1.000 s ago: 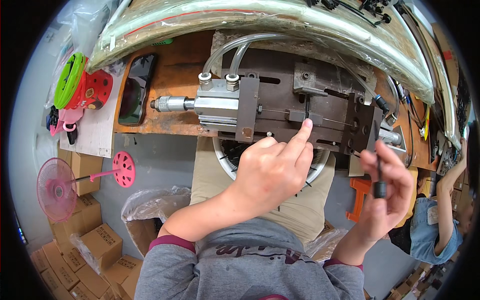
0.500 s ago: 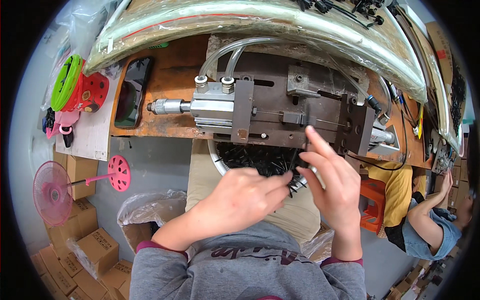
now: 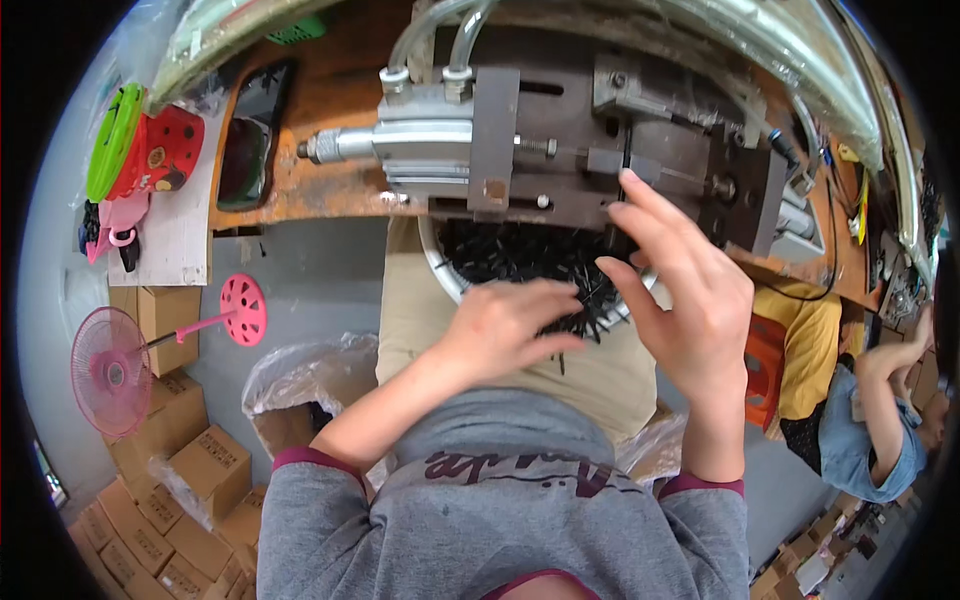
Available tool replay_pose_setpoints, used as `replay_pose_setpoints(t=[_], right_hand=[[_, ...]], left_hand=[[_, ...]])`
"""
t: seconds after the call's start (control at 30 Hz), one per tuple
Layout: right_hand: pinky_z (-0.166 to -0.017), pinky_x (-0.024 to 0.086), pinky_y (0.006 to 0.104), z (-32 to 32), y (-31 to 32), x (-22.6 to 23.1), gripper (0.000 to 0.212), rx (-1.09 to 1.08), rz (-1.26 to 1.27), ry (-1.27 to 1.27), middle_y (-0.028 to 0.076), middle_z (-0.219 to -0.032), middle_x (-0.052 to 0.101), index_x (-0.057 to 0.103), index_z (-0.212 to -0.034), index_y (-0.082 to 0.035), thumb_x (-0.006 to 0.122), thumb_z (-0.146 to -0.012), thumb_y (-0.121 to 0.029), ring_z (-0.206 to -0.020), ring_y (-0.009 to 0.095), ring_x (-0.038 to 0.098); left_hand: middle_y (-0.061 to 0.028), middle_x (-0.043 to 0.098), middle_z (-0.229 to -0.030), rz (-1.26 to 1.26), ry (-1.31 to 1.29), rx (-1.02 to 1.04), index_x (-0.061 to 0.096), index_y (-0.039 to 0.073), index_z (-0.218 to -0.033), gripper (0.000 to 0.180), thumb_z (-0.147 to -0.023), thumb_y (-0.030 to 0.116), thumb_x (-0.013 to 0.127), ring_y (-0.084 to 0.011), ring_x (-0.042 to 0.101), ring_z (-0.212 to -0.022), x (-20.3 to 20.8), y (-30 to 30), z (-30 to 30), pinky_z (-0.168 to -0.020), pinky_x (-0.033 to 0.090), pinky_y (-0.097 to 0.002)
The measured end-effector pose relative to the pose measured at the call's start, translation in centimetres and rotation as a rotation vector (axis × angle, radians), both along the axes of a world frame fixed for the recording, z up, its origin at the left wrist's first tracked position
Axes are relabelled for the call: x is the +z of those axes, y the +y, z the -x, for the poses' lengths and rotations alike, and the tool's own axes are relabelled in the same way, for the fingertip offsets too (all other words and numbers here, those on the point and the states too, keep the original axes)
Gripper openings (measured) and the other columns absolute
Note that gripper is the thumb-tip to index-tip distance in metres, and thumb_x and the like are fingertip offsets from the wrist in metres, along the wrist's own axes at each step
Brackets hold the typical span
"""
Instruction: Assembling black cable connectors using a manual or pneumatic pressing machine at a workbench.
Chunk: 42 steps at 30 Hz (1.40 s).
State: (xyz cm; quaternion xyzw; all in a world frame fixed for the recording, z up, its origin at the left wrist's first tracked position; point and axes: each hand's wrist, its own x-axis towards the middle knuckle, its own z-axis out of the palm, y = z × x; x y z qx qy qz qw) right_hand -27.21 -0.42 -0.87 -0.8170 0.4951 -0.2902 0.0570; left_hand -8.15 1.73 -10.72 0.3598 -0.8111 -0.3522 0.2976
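My left hand (image 3: 515,325) is over the near side of a white-rimmed bowl (image 3: 432,262), its fingers apart and slightly blurred. Thin black plastic pieces (image 3: 510,255) fill the bowl, which rests on my lap. My right hand (image 3: 690,285) reaches to the front of a metal clamping fixture (image 3: 600,205), thumb and fingers spread. Its index fingertip is at the lower end of an upright black stick-like piece (image 3: 627,145) at the fixture's small middle block (image 3: 605,162). Left of that block, an air cylinder (image 3: 425,150) has its rod (image 3: 535,146) extended inward.
A phone (image 3: 255,140) and a red bucket with green rim (image 3: 175,150) lie to the left. Clear hoses (image 3: 465,40) run from the cylinder. A pink fan (image 3: 112,370) and cardboard boxes (image 3: 210,470) stand lower left. Another person (image 3: 870,420) sits at right.
Both cylinder rods have moved inward toward the middle block. My left fingers have spread and moved off the right hand; my right fingers have opened out beside the fixture. The whole view has shifted.
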Motion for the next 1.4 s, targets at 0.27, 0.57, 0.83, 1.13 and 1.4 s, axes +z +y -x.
replay_pose_setpoints(t=[0.27, 0.57, 0.83, 1.13, 1.4], right_hand=[[-0.08, 0.049, 0.0387, 4.6, 9.3, -12.6, 0.054, -0.164, -0.158, 0.038, 0.019, -0.121, 0.056, 0.06, -0.116, -0.005, 0.077, -0.065, -0.005, -0.102, 0.031, 0.058], [-0.101, 0.037, 0.0496, 0.4, 7.4, -18.1, 0.102, -0.185, -0.331, 0.088, 0.025, -0.147, 0.03, 0.032, -0.147, -0.009, 0.081, -0.058, -0.014, -0.128, 0.043, 0.039], [-0.089, 0.046, 0.0484, -1.0, 2.2, -20.9, 0.093, -0.381, -0.297, 0.227, 0.022, -0.132, 0.045, 0.041, -0.14, -0.013, 0.077, -0.054, -0.009, -0.113, 0.041, 0.05], [-0.092, 0.05, 0.0423, -1.3, -0.9, -19.9, 0.077, -0.486, -0.401, 0.279, 0.022, -0.125, 0.052, 0.049, -0.128, -0.007, 0.078, -0.061, -0.031, -0.114, 0.04, 0.055], [-0.081, 0.049, 0.0453, -0.5, 6.8, -13.6, 0.05, -0.243, -0.129, 0.051, 0.016, -0.112, 0.059, 0.055, -0.119, -0.004, 0.072, -0.072, -0.01, -0.095, 0.036, 0.059]], left_hand=[[-0.0083, 0.068, -0.094, -0.224, 0.1, 0.849, 0.067, 0.003, -0.099, 0.016, -0.084, 0.008, 0.068, -0.0222, 0.063, -0.096, -9.4, -2.1, -8.7, -0.08, 0.051, -0.034], [-0.0219, 0.067, -0.094, -0.333, -0.26, 0.742, 0.059, 0.002, -0.113, 0.03, -0.088, 0.017, 0.062, -0.0374, 0.064, -0.095, -17.3, -7.6, -9.2, -0.083, 0.051, -0.0434], [-0.0261, 0.065, -0.099, -0.301, -0.393, 0.632, 0.06, 0.004, -0.115, 0.03, -0.087, 0.015, 0.061, -0.0443, 0.062, -0.093, -13.8, -7.2, -8.9, -0.078, 0.05, -0.0474], [-0.0275, 0.062, -0.111, -0.366, -0.356, 0.646, 0.051, 0.006, -0.126, 0.042, -0.087, 0.015, 0.061, -0.0449, 0.058, -0.104, -14.2, -7.0, -9.0, -0.088, 0.047, -0.0465], [-0.0298, 0.061, -0.108, -0.336, -0.259, 0.674, 0.05, 0.007, -0.128, 0.042, -0.089, 0.02, 0.058, -0.0467, 0.058, -0.101, -16.1, -6.4, -9.6, -0.086, 0.047, -0.0478]])
